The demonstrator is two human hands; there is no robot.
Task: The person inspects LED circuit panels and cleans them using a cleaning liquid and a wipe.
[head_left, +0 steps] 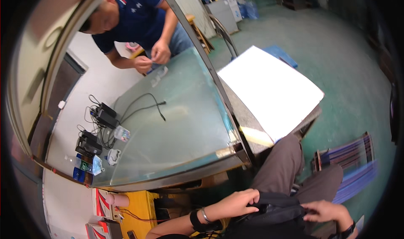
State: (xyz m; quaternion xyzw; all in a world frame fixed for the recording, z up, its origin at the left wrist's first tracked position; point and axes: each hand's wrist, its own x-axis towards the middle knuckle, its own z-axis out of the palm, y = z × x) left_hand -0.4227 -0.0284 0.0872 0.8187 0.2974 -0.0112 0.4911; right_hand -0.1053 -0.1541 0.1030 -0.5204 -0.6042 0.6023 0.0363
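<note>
Across my lap lies a black fabric item (280,211), perhaps a bag or a garment; its exact kind is hard to make out. At its left side my left hand (237,202) is closed on the upper edge, with a bracelet and a black band on the wrist. My right hand (323,211) has its fingers curled onto the right edge of the same fabric, and a dark watch or band is on that wrist. Both hands are below the glass-topped table (185,125), near my knees.
Across the table a person in a dark blue shirt (136,18) pinches something small. Black power adapters (105,114), cables (145,98) and a bottle (86,165) lie on its left. A white sheet (269,89) covers a stand at right; a blue rack (349,163) is beside my knees.
</note>
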